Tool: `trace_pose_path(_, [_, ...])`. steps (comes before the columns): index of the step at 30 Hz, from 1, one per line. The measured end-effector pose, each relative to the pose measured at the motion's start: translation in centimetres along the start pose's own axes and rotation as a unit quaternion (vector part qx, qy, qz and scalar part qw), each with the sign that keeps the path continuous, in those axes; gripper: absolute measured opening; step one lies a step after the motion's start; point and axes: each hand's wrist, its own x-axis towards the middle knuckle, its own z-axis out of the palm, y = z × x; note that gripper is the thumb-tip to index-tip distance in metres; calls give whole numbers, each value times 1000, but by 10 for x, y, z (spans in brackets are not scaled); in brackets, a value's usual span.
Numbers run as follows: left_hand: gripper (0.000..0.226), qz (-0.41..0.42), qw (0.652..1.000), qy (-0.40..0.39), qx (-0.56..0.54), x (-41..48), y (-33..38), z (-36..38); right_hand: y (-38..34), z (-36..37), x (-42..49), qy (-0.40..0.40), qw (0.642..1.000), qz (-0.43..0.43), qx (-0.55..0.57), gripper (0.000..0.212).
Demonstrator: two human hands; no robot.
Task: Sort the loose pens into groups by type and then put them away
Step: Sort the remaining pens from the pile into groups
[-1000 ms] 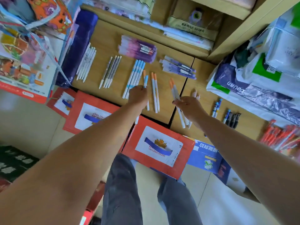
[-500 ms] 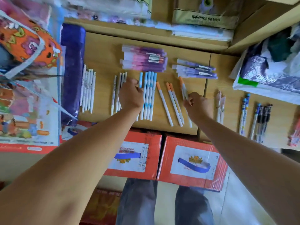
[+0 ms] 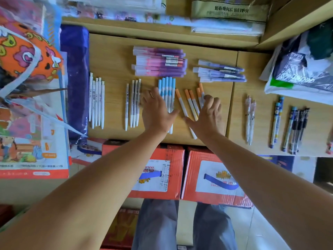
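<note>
Wooden table (image 3: 111, 56) carries the pens in sorted rows, tips toward the person. From left to right lie 5 white pens (image 3: 97, 103), 4 grey-printed pens (image 3: 134, 103), 5 blue-capped pens (image 3: 166, 85) and 5 orange-capped pens (image 3: 188, 100). The orange-capped ones are splayed rather than parallel. Behind these sits a pile of pink pens (image 3: 158, 62), and just beside it to the right a smaller heap of purple pens (image 3: 221, 73); neither can be counted surely.

On the table's right half, well apart from the rest, are 2 clear pens (image 3: 250, 120), 2 blue pens (image 3: 276, 121) and a cluster of dark pens (image 3: 298, 127) packed too tightly to count.

The left hand (image 3: 156, 112) lies flat over the blue-capped pens, fingers straight and spread, gripping nothing. The right hand (image 3: 209, 116) lies flat over the orange-capped pens in the same way. Both hands hide the middles of those rows.

A dark blue bag (image 3: 74, 78) borders the table's left edge, with an orange patterned bag (image 3: 27, 51) beyond it. Plastic bags (image 3: 302, 73) crowd the right rear corner, and a shelf (image 3: 162, 27) runs along the back. 2 red boxes (image 3: 177, 177) stand against the front edge, under the forearms.
</note>
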Motion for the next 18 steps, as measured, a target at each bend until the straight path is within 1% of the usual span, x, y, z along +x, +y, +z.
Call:
trace_pose_path(3, [75,-3,1000,-6,27,0,4,-1,1,1,0,1,1000,13,24,71])
trace_pose_path(7, [75,-2,1000,-15,18,-5,5,3,10,4,-7,0,995,73,63,64])
trace_pose_path(11, [77,8,999,-28,27,-11,7,7,12,7,-10,-5,989,116,91,64])
trace_pose_path(15, [78,6,999,-29,35,-10,10,7,12,5,-6,-8,988,127,89,67])
trace_pose_path(18, [78,12,998,-32,50,-11,8,6,14,6,-8,-15,989,120,81,71])
